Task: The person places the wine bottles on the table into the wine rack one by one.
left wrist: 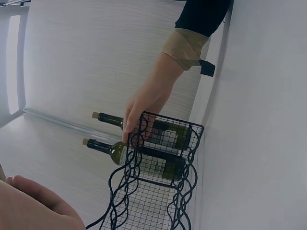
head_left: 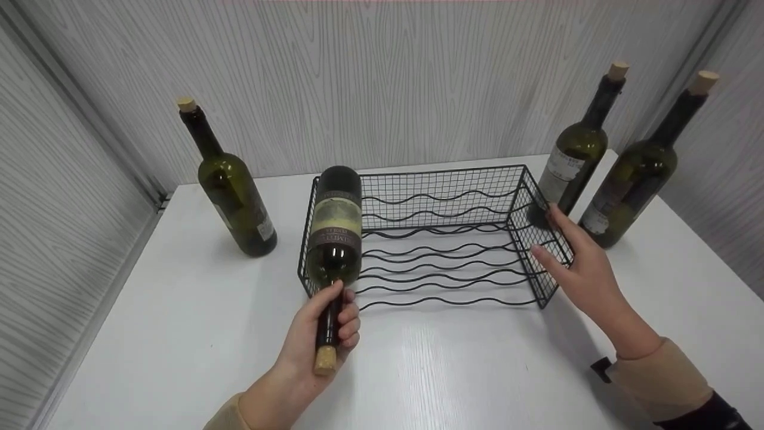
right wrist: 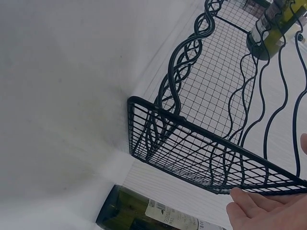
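Note:
In the head view my left hand (head_left: 319,334) grips the neck of a dark wine bottle (head_left: 337,239). The bottle tilts with its cork toward me and its base over the left end of a black wire wine rack (head_left: 441,224); whether it touches the wires is hard to tell. My right hand (head_left: 582,269) straddles the rack's right side panel, fingers fairly straight along the outside, thumb apart on the inner side. In the right wrist view fingertips (right wrist: 237,196) touch the mesh panel from outside. The left wrist view shows only part of my left hand (left wrist: 36,206).
Two corked green bottles (head_left: 576,155) (head_left: 638,167) stand right of the rack, close behind my right hand. Another corked bottle (head_left: 236,185) stands to its left. All are on a white table (head_left: 430,364), with pale wood-grain panels (head_left: 382,83) behind and at the sides.

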Available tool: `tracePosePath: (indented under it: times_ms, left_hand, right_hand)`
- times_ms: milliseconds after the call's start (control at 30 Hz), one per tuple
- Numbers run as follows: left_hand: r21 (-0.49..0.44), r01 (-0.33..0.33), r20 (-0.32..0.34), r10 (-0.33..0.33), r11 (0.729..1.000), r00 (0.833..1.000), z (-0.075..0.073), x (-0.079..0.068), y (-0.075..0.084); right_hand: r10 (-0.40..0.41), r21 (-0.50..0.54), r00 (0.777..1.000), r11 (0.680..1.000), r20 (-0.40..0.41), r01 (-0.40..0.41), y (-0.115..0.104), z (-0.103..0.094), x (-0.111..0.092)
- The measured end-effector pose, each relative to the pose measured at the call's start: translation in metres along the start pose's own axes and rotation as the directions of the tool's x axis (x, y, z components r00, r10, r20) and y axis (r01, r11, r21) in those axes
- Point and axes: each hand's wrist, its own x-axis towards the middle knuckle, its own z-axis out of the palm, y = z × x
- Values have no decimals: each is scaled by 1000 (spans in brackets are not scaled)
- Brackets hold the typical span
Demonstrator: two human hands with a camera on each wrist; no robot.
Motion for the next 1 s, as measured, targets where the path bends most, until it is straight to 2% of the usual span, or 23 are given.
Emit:
tracePosePath:
  times_ms: [467,733,867,1000]
  left_hand:
    - [40,1,-20,0,999,1000,-1,-3,0]
    - [106,3,10,-4,994,1000,-12,-7,0]
    - [156,26,-49,-19,987,999,-21,-8,1]
    - [190,8,-164,23,982,986,-32,-7,2]
  right_hand:
    - [-4,8,1000,1000,-2,4,1,0,0]
    - [2,-15,1000,1000,1,-2,3,1,-2]
    - [-2,-13,1000,1000,-4,2,3,1,-1]
    - [-4,-10,1000,1000,-3,4,3,1,0]
